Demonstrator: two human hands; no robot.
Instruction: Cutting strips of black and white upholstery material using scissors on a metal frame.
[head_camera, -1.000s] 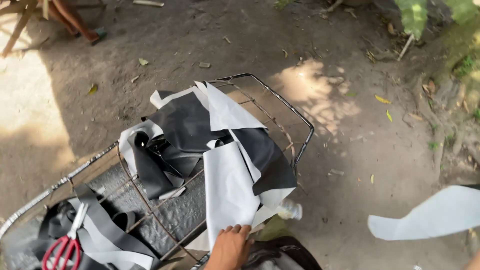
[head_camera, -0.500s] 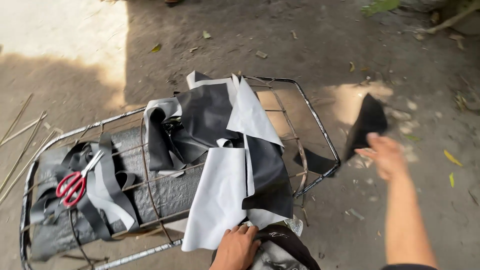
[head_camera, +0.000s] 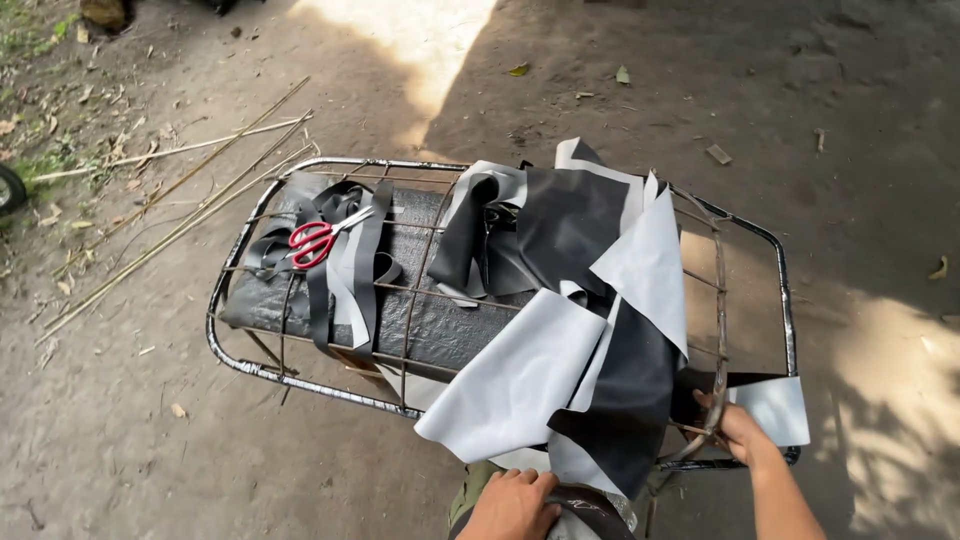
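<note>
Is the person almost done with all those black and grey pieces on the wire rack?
Done: many cut sheets and strips lie piled on the wire rack, red scissors set down. In hand: the right hand grips the rack's edge by a grey piece; the left hand rests below. Left: the pile looks unsorted.

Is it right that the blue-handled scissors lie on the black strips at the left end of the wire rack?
Not quite: the head view shows red-handled scissors, not blue. They do lie on the black strips at the left end of the rusty wire rack.
</note>
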